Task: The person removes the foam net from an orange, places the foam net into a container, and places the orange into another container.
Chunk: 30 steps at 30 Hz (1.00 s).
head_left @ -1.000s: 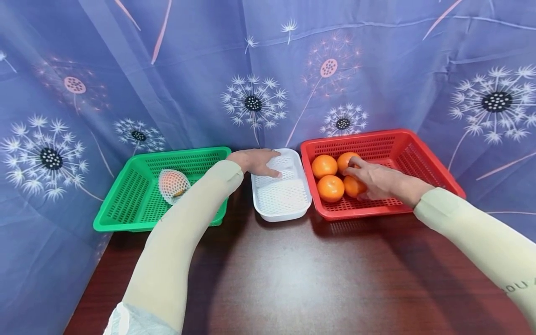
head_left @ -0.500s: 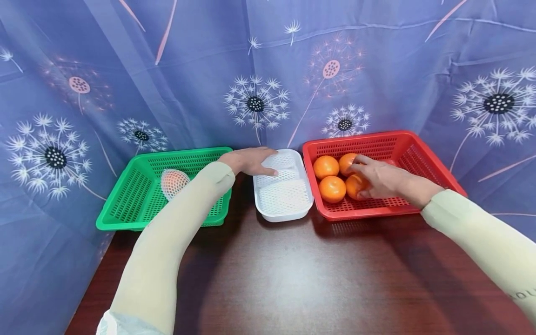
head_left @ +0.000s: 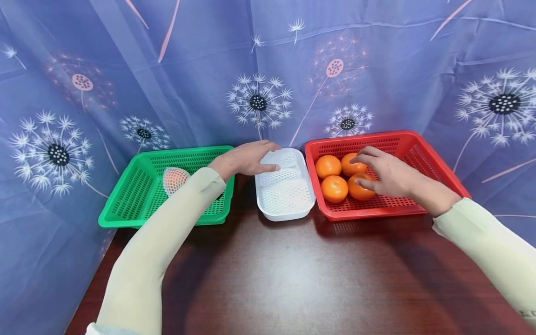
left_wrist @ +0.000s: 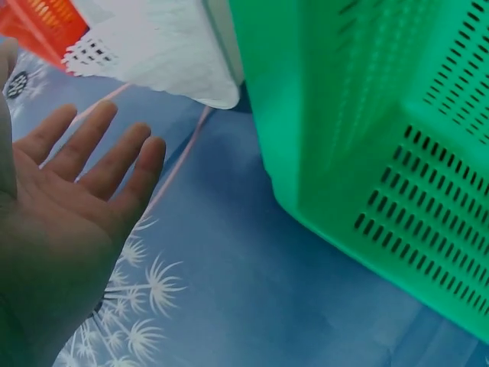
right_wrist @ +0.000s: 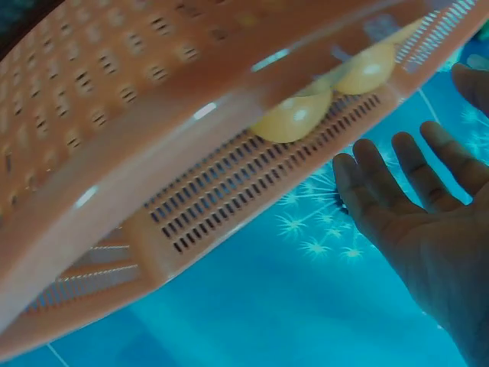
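Observation:
My left hand (head_left: 251,159) hovers with fingers extended over the left rear of a white tray (head_left: 286,217) lined with white foam netting (head_left: 291,195). In the left wrist view that hand (left_wrist: 84,180) shows a bare palm, beside the green basket (left_wrist: 286,153). Over the red basket (head_left: 377,212), my right hand (head_left: 391,174) has its fingers spread, nothing held. Its fingertips overlap the right-hand oranges (head_left: 361,187) in the head view. Several oranges (head_left: 335,188) cluster at that basket's left end. The right wrist view shows the right palm (right_wrist: 435,237) bare too.
The green basket stands at the left, holding an orange fruit in a white foam net (head_left: 173,180), partly hidden by my left sleeve (head_left: 167,223). All three containers sit on a dark wooden table (head_left: 289,279) against a blue dandelion-print curtain (head_left: 188,83).
My right hand has lifted off the oranges and drawn right, its fingers opening wider. The left hand has risen slightly and shifted left over the tray. The head view has turned a little left.

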Tool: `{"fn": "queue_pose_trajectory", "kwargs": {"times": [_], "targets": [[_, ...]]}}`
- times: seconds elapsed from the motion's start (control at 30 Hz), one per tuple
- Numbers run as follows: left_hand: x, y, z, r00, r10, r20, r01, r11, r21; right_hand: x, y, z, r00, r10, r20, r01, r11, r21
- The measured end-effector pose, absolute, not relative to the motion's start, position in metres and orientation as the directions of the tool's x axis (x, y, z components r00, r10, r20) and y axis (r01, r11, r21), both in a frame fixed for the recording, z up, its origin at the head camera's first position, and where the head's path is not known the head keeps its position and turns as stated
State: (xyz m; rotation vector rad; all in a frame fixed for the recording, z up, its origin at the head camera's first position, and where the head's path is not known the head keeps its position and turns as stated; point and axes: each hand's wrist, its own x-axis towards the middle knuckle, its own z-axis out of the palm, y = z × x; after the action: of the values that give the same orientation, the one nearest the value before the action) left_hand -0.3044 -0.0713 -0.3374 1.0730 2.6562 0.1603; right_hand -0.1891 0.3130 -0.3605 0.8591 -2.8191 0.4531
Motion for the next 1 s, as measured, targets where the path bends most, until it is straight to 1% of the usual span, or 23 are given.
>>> {"fn": "queue_pose_trajectory", "kwargs": {"times": [0.13,0.33,0.63,1.0], "targets": [[-0.299,-0.075,-0.334,-0.692,0.705,-0.158,0.674,0.708,0.211,-0.186,0.309,-0.358,-0.798,-0.529,0.290,-0.596,0.766,-0.243],[-0.293,-0.082,-0.330,-0.686,0.721,-0.097,0.688,0.686,0.236,-0.179,0.302,-0.355,-0.803,-0.517,0.298,-0.590,0.762,-0.269],[-0.280,-0.097,-0.321,-0.700,0.714,-0.006,0.685,0.675,0.273,-0.172,0.282,-0.345,-0.770,-0.530,0.355,-0.627,0.733,-0.265],[-0.259,-0.119,-0.321,-0.726,0.684,0.070,0.670,0.681,0.295,-0.163,0.255,-0.340,-0.708,-0.580,0.402,-0.699,0.657,-0.283]]}}
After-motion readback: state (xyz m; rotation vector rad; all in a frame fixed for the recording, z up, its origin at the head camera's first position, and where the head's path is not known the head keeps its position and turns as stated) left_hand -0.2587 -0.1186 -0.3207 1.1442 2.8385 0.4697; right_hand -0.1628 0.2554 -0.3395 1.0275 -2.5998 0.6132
